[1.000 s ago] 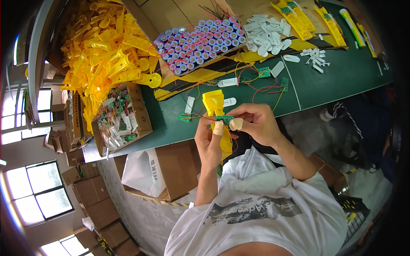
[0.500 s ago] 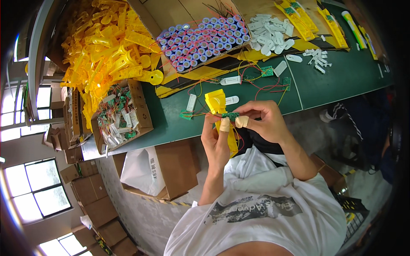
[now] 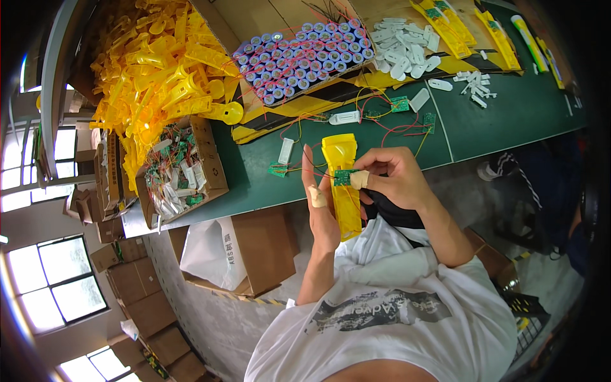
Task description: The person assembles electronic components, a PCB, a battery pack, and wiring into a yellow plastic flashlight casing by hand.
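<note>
My left hand (image 3: 320, 205) holds a long yellow plastic casing (image 3: 344, 184) upright in front of my chest, a plaster on one finger. My right hand (image 3: 389, 177), thumb also taped, presses a small green circuit board (image 3: 344, 176) with thin red and yellow wires onto the casing's middle. Both hands hover just in front of the green table's near edge (image 3: 254, 197).
A heap of yellow casings (image 3: 153, 70) lies at the back left. A tray of blue cylindrical battery cells (image 3: 299, 57) sits behind, white plastic pieces (image 3: 407, 54) to its right. A cardboard box of wired boards (image 3: 178, 172) stands left. Loose boards and wires (image 3: 388, 111) lie ahead. An open carton (image 3: 235, 248) sits below the table.
The casing has risen to stand more upright in my left hand, and my right hand has shifted the green board onto its middle.
</note>
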`<state>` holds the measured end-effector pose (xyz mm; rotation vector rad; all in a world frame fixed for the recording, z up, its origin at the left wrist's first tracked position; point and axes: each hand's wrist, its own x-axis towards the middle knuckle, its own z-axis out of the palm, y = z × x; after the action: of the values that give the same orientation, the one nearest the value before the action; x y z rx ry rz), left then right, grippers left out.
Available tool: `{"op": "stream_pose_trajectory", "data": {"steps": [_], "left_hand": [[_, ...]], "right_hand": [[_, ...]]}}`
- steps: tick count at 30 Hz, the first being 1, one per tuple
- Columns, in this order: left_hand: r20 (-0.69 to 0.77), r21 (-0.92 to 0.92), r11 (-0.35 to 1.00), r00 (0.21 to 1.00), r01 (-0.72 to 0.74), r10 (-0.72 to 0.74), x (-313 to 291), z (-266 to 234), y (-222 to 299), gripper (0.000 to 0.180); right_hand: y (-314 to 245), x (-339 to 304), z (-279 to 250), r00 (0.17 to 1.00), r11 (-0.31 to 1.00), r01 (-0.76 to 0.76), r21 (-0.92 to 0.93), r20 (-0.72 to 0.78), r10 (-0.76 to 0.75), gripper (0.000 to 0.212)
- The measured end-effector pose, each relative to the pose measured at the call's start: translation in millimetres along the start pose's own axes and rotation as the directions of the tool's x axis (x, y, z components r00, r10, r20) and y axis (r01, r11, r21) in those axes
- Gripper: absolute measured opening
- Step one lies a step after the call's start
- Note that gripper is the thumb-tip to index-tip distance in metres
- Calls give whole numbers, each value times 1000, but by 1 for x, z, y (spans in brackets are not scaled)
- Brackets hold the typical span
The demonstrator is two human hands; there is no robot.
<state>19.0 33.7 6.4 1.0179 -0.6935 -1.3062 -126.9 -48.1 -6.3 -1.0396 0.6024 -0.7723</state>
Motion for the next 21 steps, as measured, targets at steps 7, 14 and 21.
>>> {"op": "stream_pose_trajectory", "data": {"steps": [7, 14, 21], "left_hand": [[30, 10, 1000, 999, 29, -29, 2, 4, -2, 85], [3, 13, 998, 999, 54, -54, 3, 8, -3, 82], [38, 151, 988, 999, -20, 14, 7, 9, -5, 61]], "right_hand": [[3, -2, -5, 999, 998, 29, 51, -18, -28, 10], [3, -2, -11, 1000, 997, 21, 72, -9, -20, 11], [-4, -5, -6, 992, 993, 22, -116, -121, -36, 19]]}}
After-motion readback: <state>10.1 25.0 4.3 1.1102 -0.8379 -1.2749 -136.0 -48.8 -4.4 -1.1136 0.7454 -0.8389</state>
